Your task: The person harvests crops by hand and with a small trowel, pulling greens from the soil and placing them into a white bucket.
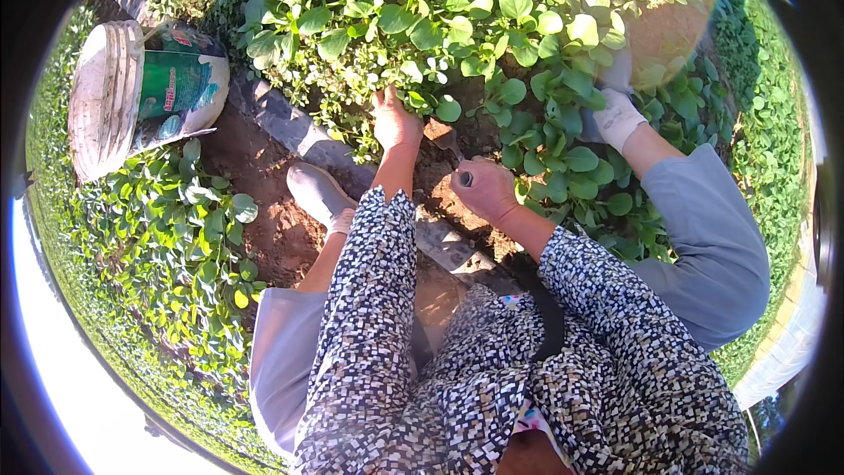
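My left hand (398, 124) reaches into a patch of small-leaved weeds (343, 95), its fingers curled around some stems and partly hidden by leaves. My right hand (486, 190) is closed around the handle of a small trowel (443, 134), the dark handle end showing at the fist. The trowel's metal blade points away from me and touches bare brown soil (478, 122), just right of my left hand. Broad-leaved green seedlings (422, 20) grow thickly beyond both hands. More of these seedlings (560, 138) stand to the right of the trowel.
A white plastic bucket (105, 102) with a green printed label lies tilted at the left. A strip of dark plastic sheet (297, 128) runs diagonally under my hands. My left shoe (315, 192) rests on soil; my right foot (618, 115) is among the plants.
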Tool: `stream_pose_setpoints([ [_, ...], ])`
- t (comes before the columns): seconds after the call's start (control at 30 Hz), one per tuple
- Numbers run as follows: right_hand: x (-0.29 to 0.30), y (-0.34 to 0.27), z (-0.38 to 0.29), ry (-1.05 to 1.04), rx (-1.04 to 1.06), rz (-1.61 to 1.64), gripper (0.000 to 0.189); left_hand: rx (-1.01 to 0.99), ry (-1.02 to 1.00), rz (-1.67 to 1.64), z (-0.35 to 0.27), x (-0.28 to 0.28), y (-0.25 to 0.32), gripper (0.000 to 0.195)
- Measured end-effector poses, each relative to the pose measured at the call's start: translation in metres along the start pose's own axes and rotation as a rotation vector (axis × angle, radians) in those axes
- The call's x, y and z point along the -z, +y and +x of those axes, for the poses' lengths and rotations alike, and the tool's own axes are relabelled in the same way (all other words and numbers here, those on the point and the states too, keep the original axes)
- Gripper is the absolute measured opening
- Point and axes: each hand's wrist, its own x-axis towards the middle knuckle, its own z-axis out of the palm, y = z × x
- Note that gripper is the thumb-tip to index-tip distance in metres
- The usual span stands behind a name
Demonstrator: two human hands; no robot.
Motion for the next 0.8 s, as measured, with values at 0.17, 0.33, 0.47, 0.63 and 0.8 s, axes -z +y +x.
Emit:
stream_pose_setpoints([
  [0.17, -0.003, 0.002, 0.002, 0.017, 0.121, 0.009, 0.014, -0.159, 0.107, 0.122, 0.013, -0.02, -0.035, 0.047],
  [0.33, 0.0, -0.004, 0.039, -0.089, 0.202, -0.164, 0.014, -0.017, 0.034, -0.156, 0.009, -0.014, -0.018, 0.023],
  [0.47, 0.003, -0.02, 0.038, -0.191, 0.355, -0.313, 0.017, 0.226, 0.118, -0.706, 0.001, -0.03, -0.057, 0.019],
  [0.63, 0.023, 0.014, 0.019, -0.146, 0.23, -0.181, 0.019, 0.725, -0.097, -1.347, -0.065, -0.039, -0.02, 0.021],
  [0.8, 0.039, 0.041, 0.006, -0.245, 0.136, -0.07, 0.023, 0.439, 0.204, -1.509, -0.129, -0.102, -0.076, 0.031],
])
